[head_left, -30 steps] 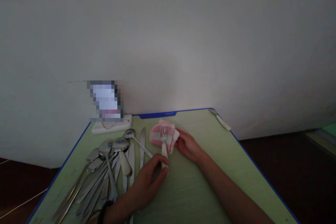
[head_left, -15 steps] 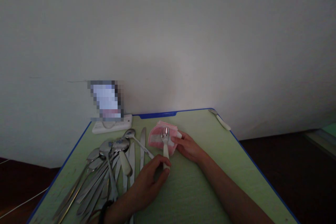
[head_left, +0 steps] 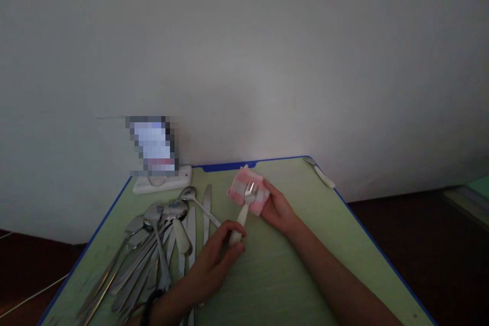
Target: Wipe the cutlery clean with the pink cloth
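My left hand (head_left: 216,260) is closed on the white handle of a small fork (head_left: 244,209), whose metal tines point up and away. My right hand (head_left: 280,209) holds a pink and white cloth (head_left: 248,191) bunched behind the tines, touching them. Both hands are over a light green table (head_left: 275,275) with a blue edge.
A pile of several metal spoons and knives (head_left: 160,244) lies on the table's left side. A white-handled utensil (head_left: 321,173) rests at the far right corner. A white stand (head_left: 162,181) with a blurred item sits at the back left, against the wall.
The fork has tilted to the right and lifted a little. My right hand has raised the cloth off the table and gathered it behind the tines.
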The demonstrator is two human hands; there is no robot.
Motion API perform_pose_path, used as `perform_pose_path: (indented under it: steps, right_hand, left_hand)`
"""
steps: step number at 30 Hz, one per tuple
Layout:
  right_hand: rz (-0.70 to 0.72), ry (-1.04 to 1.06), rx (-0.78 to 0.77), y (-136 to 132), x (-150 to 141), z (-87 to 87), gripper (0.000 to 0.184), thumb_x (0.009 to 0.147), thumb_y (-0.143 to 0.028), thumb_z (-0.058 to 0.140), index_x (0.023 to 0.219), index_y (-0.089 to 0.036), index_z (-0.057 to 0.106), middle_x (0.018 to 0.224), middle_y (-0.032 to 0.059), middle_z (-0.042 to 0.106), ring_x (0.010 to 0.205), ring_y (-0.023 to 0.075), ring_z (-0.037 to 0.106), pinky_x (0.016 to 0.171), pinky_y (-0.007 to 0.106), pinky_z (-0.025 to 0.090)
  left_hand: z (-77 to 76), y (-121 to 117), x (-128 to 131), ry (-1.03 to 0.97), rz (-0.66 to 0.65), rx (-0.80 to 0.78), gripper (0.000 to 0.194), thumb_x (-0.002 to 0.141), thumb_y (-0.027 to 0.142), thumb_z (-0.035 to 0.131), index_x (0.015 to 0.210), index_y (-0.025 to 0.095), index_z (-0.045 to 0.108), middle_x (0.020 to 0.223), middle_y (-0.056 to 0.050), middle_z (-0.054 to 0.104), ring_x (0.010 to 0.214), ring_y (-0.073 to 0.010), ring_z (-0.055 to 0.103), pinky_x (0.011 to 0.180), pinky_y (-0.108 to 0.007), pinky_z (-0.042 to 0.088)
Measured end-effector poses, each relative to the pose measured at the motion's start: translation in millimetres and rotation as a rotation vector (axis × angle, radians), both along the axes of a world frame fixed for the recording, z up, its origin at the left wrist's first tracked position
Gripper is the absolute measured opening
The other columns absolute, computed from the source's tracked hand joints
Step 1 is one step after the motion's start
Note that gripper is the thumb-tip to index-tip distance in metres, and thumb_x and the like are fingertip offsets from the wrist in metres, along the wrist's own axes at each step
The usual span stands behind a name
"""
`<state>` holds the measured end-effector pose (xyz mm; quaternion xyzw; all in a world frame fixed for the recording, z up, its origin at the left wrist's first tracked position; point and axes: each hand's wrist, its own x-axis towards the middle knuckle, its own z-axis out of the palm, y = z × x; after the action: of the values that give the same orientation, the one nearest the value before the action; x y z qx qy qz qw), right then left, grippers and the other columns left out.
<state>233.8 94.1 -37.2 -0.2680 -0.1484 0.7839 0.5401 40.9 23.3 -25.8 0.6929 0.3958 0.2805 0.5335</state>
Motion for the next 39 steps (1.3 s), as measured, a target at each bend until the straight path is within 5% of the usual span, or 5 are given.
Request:
perform_pose_path:
  steps: [5,10,19,25,39]
  right_hand:
    - [0.012,0.065,0.007,0.5,3.4,5.4,0.041,0.085,-0.044,0.046,0.106,-0.012,0.059,0.088,0.0075,0.071,0.087,0.0203,0.065,0.086,0.035,0.046]
    - [0.016,-0.021,0.020,-3.2,0.8,-0.9,0.023,0.079,-0.024,0.058,0.098,-0.011,0.063,0.089,0.0060,0.072,0.079,0.0147,0.065,0.084,0.028,0.047]
    - [0.005,-0.023,-0.003,-3.3,-2.1,-2.2,0.024,0.081,-0.028,0.057,0.100,-0.013,0.063,0.088,0.0054,0.071,0.079,0.0156,0.066,0.086,0.031,0.046]
    - [0.025,0.084,-0.033,-0.3,3.7,4.6,0.047,0.087,-0.048,0.038,0.102,-0.010,0.062,0.085,0.0090,0.072,0.085,0.0214,0.066,0.089,0.038,0.045]
    - [-0.042,0.040,-0.038,0.6,-0.8,1.5,0.028,0.084,-0.028,0.041,0.093,-0.014,0.064,0.081,0.0038,0.072,0.077,0.0154,0.065,0.083,0.029,0.047]
  left_hand:
    - [1.2,-1.0,-0.7,-0.074,-0.085,-0.061,0.028,0.090,0.026,0.045,0.118,0.023,0.043,0.097,-0.003,0.056,0.092,-0.0178,0.053,0.084,-0.030,0.040]
    - [-2.1,-2.6,0.1,-0.057,-0.136,-0.036,0.034,0.089,0.021,0.046,0.123,0.025,0.040,0.113,-0.005,0.052,0.095,-0.0168,0.053,0.088,-0.031,0.040]
    - [-10.6,-0.7,2.1,-0.045,-0.094,-0.046,0.029,0.093,0.029,0.039,0.122,0.024,0.041,0.083,0.000,0.057,0.078,-0.0143,0.053,0.076,-0.026,0.041]
    - [-14.1,-0.4,2.6,-0.089,-0.067,-0.056,0.033,0.093,0.032,0.040,0.124,0.022,0.042,0.078,0.001,0.057,0.074,-0.0136,0.055,0.075,-0.027,0.043]
    - [-7.0,-2.6,4.9,-0.071,0.007,-0.073,0.034,0.093,0.033,0.040,0.125,0.022,0.041,0.080,0.001,0.056,0.074,-0.0131,0.054,0.074,-0.026,0.043]
